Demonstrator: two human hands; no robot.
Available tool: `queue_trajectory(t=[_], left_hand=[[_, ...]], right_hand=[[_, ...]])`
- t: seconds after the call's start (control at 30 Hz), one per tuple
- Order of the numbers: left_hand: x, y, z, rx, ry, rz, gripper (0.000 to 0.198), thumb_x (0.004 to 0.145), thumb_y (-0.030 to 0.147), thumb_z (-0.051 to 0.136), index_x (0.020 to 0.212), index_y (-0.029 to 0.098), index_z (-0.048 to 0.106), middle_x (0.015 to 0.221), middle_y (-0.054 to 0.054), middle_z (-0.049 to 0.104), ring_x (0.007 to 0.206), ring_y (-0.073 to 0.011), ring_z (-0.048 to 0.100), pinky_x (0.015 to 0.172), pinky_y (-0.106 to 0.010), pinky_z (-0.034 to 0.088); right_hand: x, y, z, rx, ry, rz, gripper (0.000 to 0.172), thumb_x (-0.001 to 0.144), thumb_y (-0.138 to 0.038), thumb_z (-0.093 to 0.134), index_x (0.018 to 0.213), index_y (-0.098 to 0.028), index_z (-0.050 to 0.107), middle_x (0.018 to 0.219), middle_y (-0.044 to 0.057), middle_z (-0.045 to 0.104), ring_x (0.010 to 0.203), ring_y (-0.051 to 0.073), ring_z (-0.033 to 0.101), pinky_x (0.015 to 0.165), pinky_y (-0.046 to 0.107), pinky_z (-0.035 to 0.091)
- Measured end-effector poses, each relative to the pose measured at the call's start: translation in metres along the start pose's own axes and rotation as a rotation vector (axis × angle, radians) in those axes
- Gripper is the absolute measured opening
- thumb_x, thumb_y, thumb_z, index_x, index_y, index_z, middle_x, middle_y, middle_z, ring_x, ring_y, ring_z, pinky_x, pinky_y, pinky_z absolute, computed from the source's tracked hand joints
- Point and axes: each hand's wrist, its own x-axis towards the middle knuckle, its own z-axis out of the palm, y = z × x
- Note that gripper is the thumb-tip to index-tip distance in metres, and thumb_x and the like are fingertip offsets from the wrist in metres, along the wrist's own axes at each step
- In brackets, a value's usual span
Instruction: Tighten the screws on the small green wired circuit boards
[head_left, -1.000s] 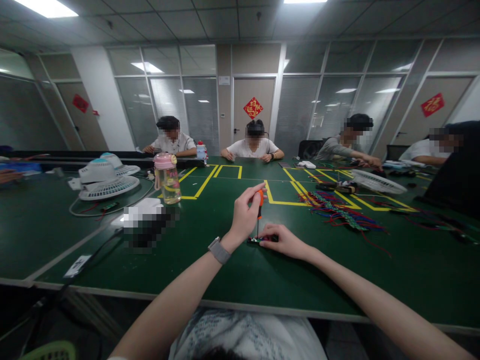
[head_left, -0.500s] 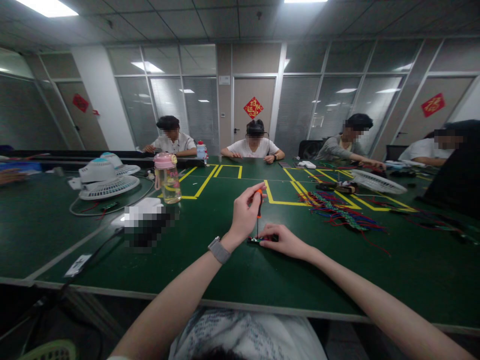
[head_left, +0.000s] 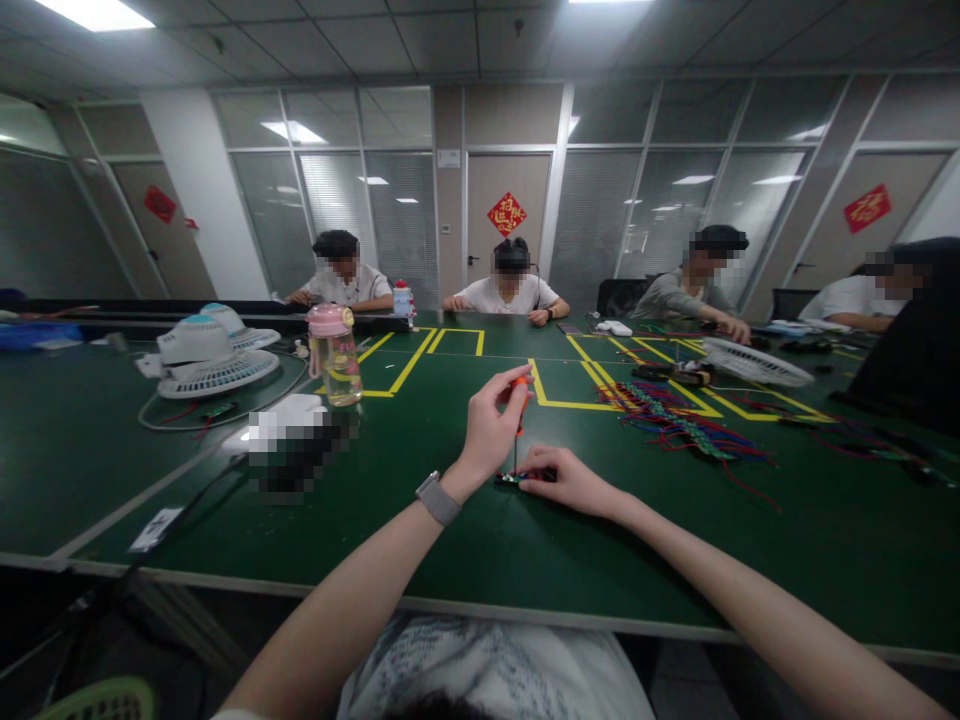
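My left hand (head_left: 493, 420) is closed around the orange and black handle of a screwdriver (head_left: 516, 452), which stands upright with its shaft pointing down. The screwdriver's tip meets a small circuit board (head_left: 509, 479) lying on the green table (head_left: 465, 545). From the right, my right hand (head_left: 564, 480) pinches the board and presses it against the tabletop. Its fingers cover part of the board, so its far end is hidden. A watch is on my left wrist.
A row of circuit boards with red and blue wires (head_left: 686, 420) lies to the right. On the left are a pink-lidded bottle (head_left: 336, 360), white fan parts (head_left: 214, 360) and a cable. Several people sit across the table. Yellow tape (head_left: 577, 407) marks the surface.
My left fingers have shifted slightly around the screwdriver handle. My right hand holds its place on the board. On the far right, a co-worker's hand has drawn back a little.
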Motion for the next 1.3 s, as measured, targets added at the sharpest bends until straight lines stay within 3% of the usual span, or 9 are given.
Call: queue_trajectory(t=[0.17, 0.37, 0.6, 0.8, 0.9, 1.07, 1.17, 1.3], left_hand=[[-0.0005, 0.0035, -0.0007, 0.171, 0.010, 0.076, 0.020, 0.086, 0.026, 0.060, 0.103, 0.023, 0.070, 0.099, -0.005, 0.059, 0.091, -0.0150, 0.059, 0.078, -0.024, 0.049], [0.0003, 0.0009, 0.0015, -0.011, -0.002, -0.020, 0.028, 0.095, 0.024, 0.044, 0.114, 0.019, 0.064, 0.107, -0.007, 0.064, 0.085, -0.0137, 0.065, 0.077, -0.026, 0.051], [-0.0004, 0.0026, -0.0006, 0.180, 0.051, 0.089, 0.016, 0.086, 0.026, 0.060, 0.098, 0.021, 0.070, 0.092, -0.003, 0.059, 0.086, -0.0137, 0.059, 0.076, -0.024, 0.048], [-0.0004, 0.0004, -0.0007, 0.036, 0.018, 0.014, 0.032, 0.095, 0.021, 0.040, 0.116, 0.020, 0.064, 0.109, -0.007, 0.064, 0.091, -0.0146, 0.064, 0.082, -0.027, 0.049], [0.0000, 0.0002, 0.0001, -0.012, 0.034, -0.036, 0.030, 0.094, 0.021, 0.044, 0.118, 0.018, 0.061, 0.103, -0.007, 0.067, 0.084, -0.0141, 0.065, 0.077, -0.026, 0.051], [0.0003, 0.0028, -0.0012, 0.172, 0.049, 0.070, 0.019, 0.087, 0.024, 0.059, 0.102, 0.021, 0.070, 0.094, -0.004, 0.061, 0.084, -0.0134, 0.059, 0.076, -0.023, 0.048], [0.0002, 0.0016, -0.0018, 0.183, 0.056, 0.077, 0.023, 0.091, 0.023, 0.051, 0.106, 0.023, 0.070, 0.101, -0.005, 0.059, 0.094, -0.0145, 0.059, 0.083, -0.025, 0.048], [0.0004, -0.0022, -0.0004, 0.012, -0.004, 0.015, 0.032, 0.095, 0.020, 0.041, 0.119, 0.021, 0.062, 0.113, -0.007, 0.063, 0.094, -0.0152, 0.064, 0.085, -0.028, 0.050]], right_hand=[[0.0002, 0.0003, 0.0001, 0.008, -0.004, 0.004, 0.024, 0.086, -0.031, 0.063, 0.101, -0.018, 0.074, 0.081, 0.004, 0.061, 0.070, 0.015, 0.056, 0.064, 0.026, 0.044], [0.0001, -0.0012, -0.0005, -0.009, -0.002, -0.003, 0.023, 0.086, -0.031, 0.063, 0.101, -0.018, 0.074, 0.082, 0.004, 0.061, 0.070, 0.015, 0.056, 0.065, 0.026, 0.043], [-0.0001, -0.0014, 0.0003, -0.001, 0.013, 0.015, 0.023, 0.085, -0.034, 0.064, 0.099, -0.019, 0.075, 0.079, 0.003, 0.059, 0.068, 0.015, 0.055, 0.063, 0.026, 0.044], [-0.0005, 0.0002, -0.0001, 0.003, 0.003, 0.003, 0.024, 0.086, -0.033, 0.063, 0.102, -0.019, 0.074, 0.082, 0.004, 0.061, 0.070, 0.015, 0.056, 0.066, 0.026, 0.044], [-0.0006, 0.0005, 0.0001, 0.011, 0.009, 0.002, 0.024, 0.086, -0.033, 0.063, 0.101, -0.018, 0.074, 0.082, 0.004, 0.060, 0.068, 0.015, 0.055, 0.065, 0.026, 0.044], [-0.0005, 0.0004, 0.0005, 0.012, 0.007, 0.001, 0.023, 0.086, -0.032, 0.063, 0.100, -0.017, 0.075, 0.080, 0.003, 0.060, 0.068, 0.015, 0.055, 0.065, 0.026, 0.043], [-0.0004, 0.0005, 0.0004, 0.013, 0.010, -0.003, 0.024, 0.086, -0.032, 0.063, 0.101, -0.017, 0.075, 0.079, 0.003, 0.059, 0.068, 0.015, 0.055, 0.064, 0.026, 0.043], [-0.0003, 0.0003, 0.0002, 0.021, 0.007, -0.001, 0.024, 0.086, -0.033, 0.063, 0.101, -0.018, 0.074, 0.079, 0.003, 0.059, 0.067, 0.014, 0.055, 0.064, 0.026, 0.043]])
